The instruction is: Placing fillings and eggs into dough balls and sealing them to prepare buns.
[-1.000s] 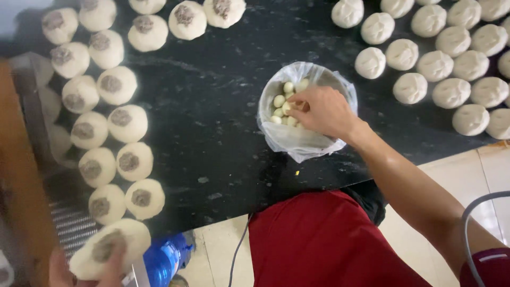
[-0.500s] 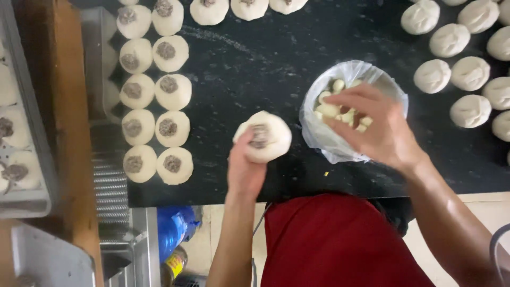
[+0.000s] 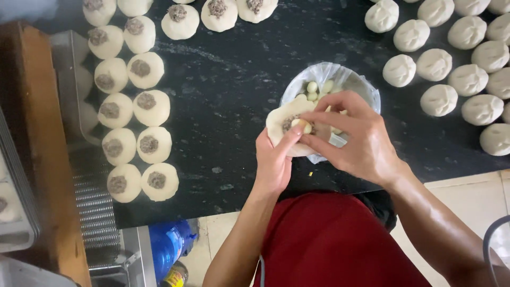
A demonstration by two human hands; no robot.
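A: Above the black speckled stone counter [image 3: 223,95], near its front edge — item one?

B: One flat round disc of white dough with a dark spoonful of filling at its centre [image 3: 284,125]. Cupped in the left hand [image 3: 273,165], thumb up against its rim. A second ago this disc was down at the left edge of view; it has since been carried across to sit just in front of the bowl.

A: Item two?

B: One small pale yellow ball, egg-like [image 3: 304,126]. Pinched between the fingertips of the right hand [image 3: 356,141] and touching the dark filling. Earlier that hand was down inside the bowl; now it is out, with the ball. I read that as the filling stage of this piece being nearly complete, with the closing not yet done.

A: The bowl?

B: One round bowl lined with clear plastic film [image 3: 348,85], holding more of the same pale balls. Partly hidden behind both hands.

A: State of the hands?

B: Close together, meeting over the disc. Left closed around the dough from below, right clamped on the ball.

A: Remaining stock?

B: Left side: two columns of open dough discs topped with dark filling [image 3: 141,106], more along the far edge. Right side: rows of closed white dough buns with pleated tops [image 3: 451,74], well apart from the open ones. Below the counter: a blue plastic bottle [image 3: 167,242]. The person wears a red garment [image 3: 334,244].
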